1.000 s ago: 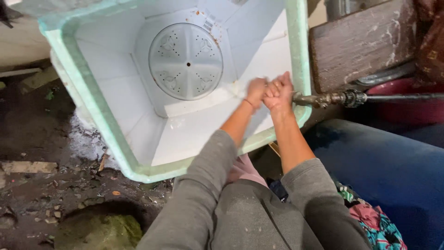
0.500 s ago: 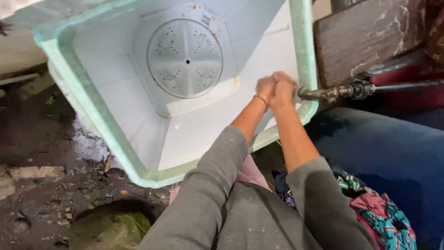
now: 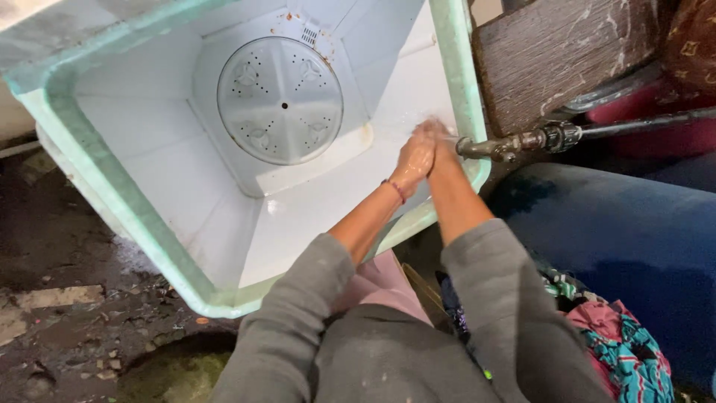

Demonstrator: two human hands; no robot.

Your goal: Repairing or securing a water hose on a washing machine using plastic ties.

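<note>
Outdoor household washing spot: open washing-machine tub point(image 3: 224, 224) just beyond the hands point(image 3: 425, 153), metal tap point(image 3: 496, 148) beside them, wet muddy ground point(image 3: 67, 298) below left.

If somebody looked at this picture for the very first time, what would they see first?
Probably the big white washing tub with its pale green rim, filling the upper left, with a round perforated disc at its bottom. Next come the left hand and right hand, pressed together over the tub's right edge, just beside the spout of a metal tap. A dark blue barrel stands at the right, with colourful cloth at the lower right.
</note>
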